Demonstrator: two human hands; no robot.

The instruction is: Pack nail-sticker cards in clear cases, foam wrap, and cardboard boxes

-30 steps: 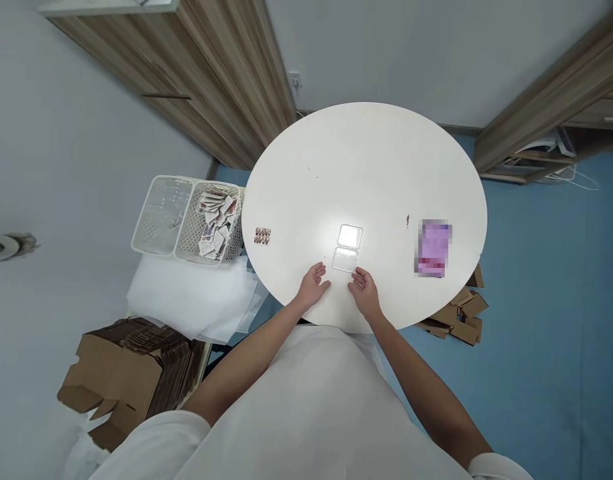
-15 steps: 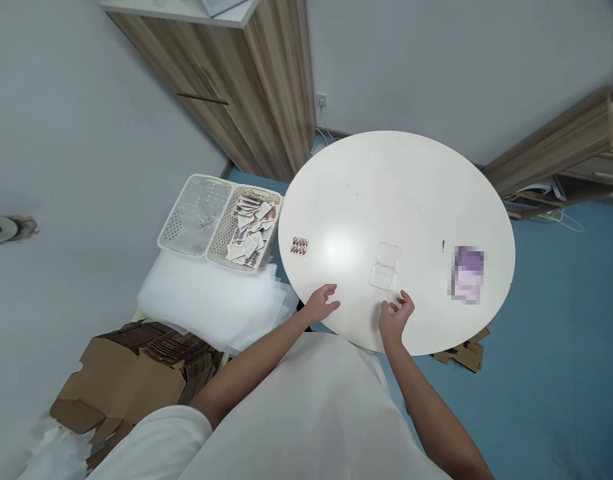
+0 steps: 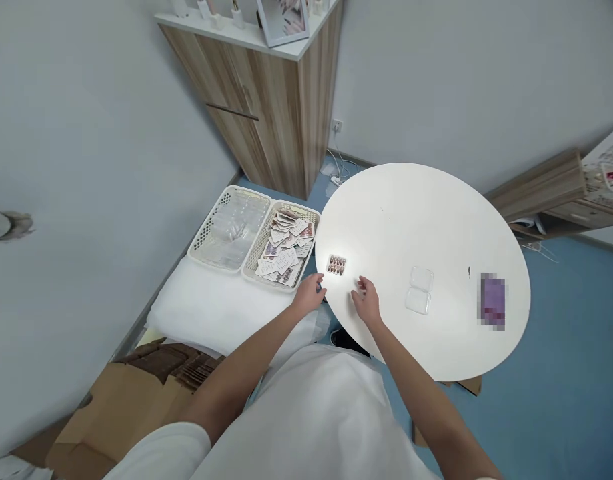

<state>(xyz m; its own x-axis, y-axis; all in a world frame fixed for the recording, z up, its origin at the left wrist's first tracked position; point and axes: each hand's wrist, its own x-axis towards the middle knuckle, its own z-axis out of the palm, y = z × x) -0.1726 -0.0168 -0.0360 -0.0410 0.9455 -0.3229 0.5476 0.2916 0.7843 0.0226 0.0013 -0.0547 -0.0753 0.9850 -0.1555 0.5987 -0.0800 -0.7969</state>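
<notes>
On the left part of the round white table [image 3: 386, 220] lies a small set of brown press-on nails [image 3: 336, 265], in two rows on a pale backing. My left hand [image 3: 309, 295] is at the table's left edge, just below and left of the nails. Its fingers are apart and hold nothing. To the lower right of the set, my right hand [image 3: 367, 301] hovers with thumb and fingers spread, nothing in them. A clear plastic case [image 3: 419, 291] lies unfolded further right, touched by neither hand.
Left of the table stand two white baskets, one basket [image 3: 226, 265] with clear plastic cases, another basket [image 3: 253, 277] heaped with nail cards [image 3: 286, 247]. White sheeting [image 3: 201, 307] and cardboard [image 3: 136, 407] lie nearer. A pixelated purple item [image 3: 493, 301] is on the table's right side. A wooden cabinet [image 3: 266, 113] stands behind.
My right hand has gone left from beside the clear case to near the nail set. My left hand has shifted left to the table's edge. The camera view has turned left and up.
</notes>
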